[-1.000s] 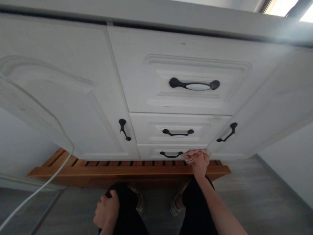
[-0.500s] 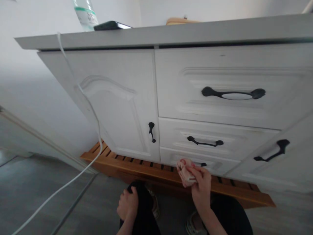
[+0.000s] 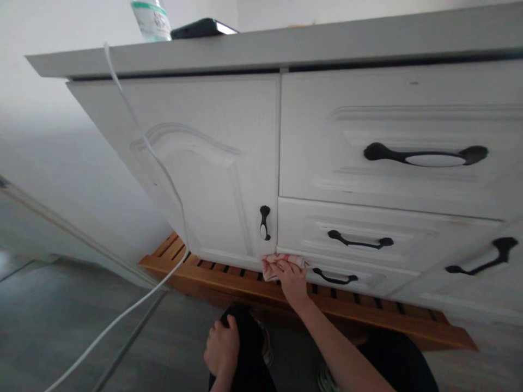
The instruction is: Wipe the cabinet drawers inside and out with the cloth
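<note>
My right hand (image 3: 292, 280) presses a folded pink-and-white cloth (image 3: 270, 268) against the front of the white cabinet (image 3: 229, 218). The cloth lies at the left end of the lowest drawer, by the bottom corner of the left door. Just right of my fingers is that drawer's black handle (image 3: 335, 276). My left hand (image 3: 223, 345) rests over my dark-clad left knee, holding nothing, with its fingers lying on the cloth of the trouser leg.
A slatted wooden bench (image 3: 196, 283) runs along the cabinet's foot. Down the left door hangs a white cable (image 3: 167, 177) that trails onto the grey floor. On the countertop (image 3: 212, 51) are a phone (image 3: 200, 28) and a plastic bottle (image 3: 152, 22). Black handles jut from the doors and drawers.
My right hand has moved left and up, bringing the cloth from in front of the lowest drawer's handle onto the cabinet front. The left hand stays on the knee. The view has shifted slightly.
</note>
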`<action>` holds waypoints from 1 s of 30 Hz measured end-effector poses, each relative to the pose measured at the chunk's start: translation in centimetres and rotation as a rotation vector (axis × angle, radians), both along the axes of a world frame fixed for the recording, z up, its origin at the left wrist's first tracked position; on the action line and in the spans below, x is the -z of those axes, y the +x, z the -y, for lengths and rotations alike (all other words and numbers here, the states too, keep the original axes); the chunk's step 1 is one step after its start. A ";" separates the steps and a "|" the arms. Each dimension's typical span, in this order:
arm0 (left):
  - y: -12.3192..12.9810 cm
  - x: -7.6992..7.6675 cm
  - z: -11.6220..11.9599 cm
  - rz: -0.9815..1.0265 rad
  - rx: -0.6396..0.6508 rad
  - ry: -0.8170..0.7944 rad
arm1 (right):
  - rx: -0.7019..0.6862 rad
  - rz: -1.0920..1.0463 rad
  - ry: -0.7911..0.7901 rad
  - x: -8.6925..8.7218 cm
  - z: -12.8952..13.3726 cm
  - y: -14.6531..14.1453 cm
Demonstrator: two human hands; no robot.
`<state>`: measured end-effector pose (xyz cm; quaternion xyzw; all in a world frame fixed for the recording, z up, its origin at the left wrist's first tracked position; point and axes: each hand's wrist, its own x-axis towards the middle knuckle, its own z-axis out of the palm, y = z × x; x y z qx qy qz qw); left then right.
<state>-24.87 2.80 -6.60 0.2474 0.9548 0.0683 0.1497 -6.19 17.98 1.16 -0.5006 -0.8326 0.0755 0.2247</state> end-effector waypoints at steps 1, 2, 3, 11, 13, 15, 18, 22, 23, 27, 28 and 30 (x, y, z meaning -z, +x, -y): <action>-0.2 0.0 0.1 0.000 0.001 -0.002 | -0.028 0.000 -0.031 0.6 0.2 0.3; -0.4 -0.1 0.3 -0.001 0.000 -0.004 | -0.040 -0.005 -0.051 1.2 0.4 0.7; -0.6 -0.1 0.3 -0.002 -0.002 -0.005 | -0.036 -0.012 -0.062 1.8 0.7 1.1; -0.4 0.1 -0.2 0.002 -0.012 0.000 | 0.205 -0.360 0.218 -1.0 2.6 3.1; 0.0 0.2 -0.6 -0.001 -0.013 0.000 | 0.179 -0.426 0.373 -2.4 1.7 2.6; 0.5 0.1 -1.0 -0.005 -0.006 0.001 | 0.178 -0.428 0.424 -2.6 0.5 1.7; 1.0 -0.1 -1.2 -0.006 0.009 -0.002 | 0.113 -0.372 0.220 -0.6 -0.9 0.5; 0.5 -0.3 -0.7 0.000 0.035 -0.023 | -0.017 -0.433 -0.089 3.2 -0.5 0.7; 0.2 -0.3 -0.5 0.001 0.040 -0.029 | -0.017 -0.482 -0.148 3.9 0.0 1.0; -1.0 -0.1 0.2 0.009 0.035 -0.055 | 0.106 -0.782 -0.354 4.7 2.3 1.2; -1.3 -0.1 0.1 0.011 0.029 -0.062 | 0.148 -0.883 -0.411 4.5 2.8 0.7; -1.4 0.1 -0.1 0.015 0.023 -0.071 | 0.207 -1.175 -0.602 3.8 3.4 -0.8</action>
